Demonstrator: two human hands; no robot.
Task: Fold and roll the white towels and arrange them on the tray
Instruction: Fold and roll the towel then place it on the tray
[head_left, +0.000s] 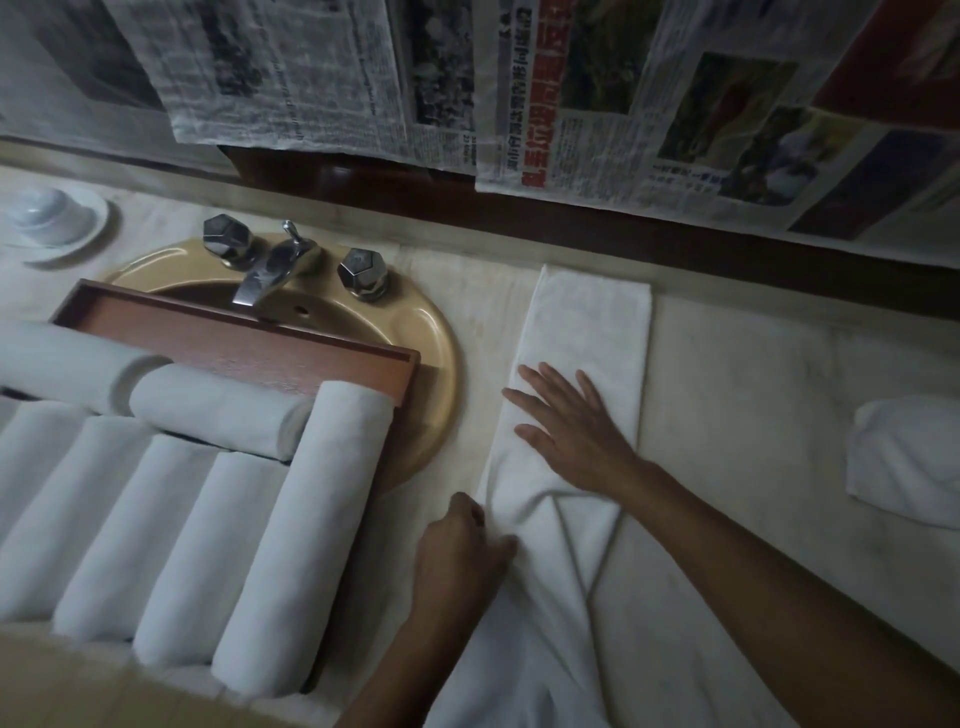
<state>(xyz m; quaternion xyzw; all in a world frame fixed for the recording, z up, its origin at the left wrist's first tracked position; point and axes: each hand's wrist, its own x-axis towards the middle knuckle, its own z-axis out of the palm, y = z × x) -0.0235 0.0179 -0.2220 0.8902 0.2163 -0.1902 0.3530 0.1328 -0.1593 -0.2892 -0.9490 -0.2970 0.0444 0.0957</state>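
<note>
Towel (582, 332) lies lengthwise away from the person, right hand (566, 431) flat on it.

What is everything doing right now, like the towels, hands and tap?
long towel: folded into a strip, flat on the counter, not rolled
right hand: open, pressing flat on the long towel
left hand: pinching the long towel's left edge
rolled towels: lying on the tray
tray: resting over the sink
tap: not running
bunched towel: unfolded, on the counter

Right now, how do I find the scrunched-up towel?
From the yellow sink, go right along the counter, past the long flat towel. At the far right edge lies the scrunched-up towel, the only one neither rolled nor flat.
</note>
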